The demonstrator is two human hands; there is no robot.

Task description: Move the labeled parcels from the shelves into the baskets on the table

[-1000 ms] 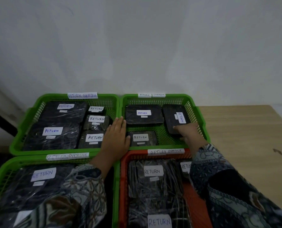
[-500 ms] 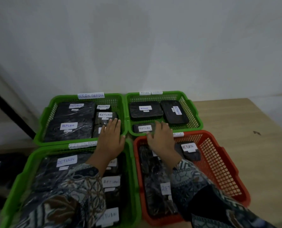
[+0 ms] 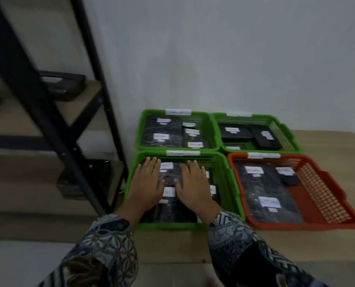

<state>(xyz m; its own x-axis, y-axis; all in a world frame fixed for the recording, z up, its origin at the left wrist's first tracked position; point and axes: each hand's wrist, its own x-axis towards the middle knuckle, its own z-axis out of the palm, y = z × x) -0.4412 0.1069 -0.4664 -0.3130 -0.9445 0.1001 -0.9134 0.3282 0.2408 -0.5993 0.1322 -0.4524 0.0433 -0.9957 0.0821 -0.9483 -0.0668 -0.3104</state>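
Right hand [image 3: 193, 184] shifted left, parcels [image 3: 169, 212] underneath

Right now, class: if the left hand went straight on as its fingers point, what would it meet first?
Likely the far rim of the near green basket, just beyond the left hand; depth unclear.

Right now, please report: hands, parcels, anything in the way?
Left hand and right hand open, flat over the parcels in the near green basket. Holding nothing. A black parcel lies on the upper shelf. Nothing in the way.
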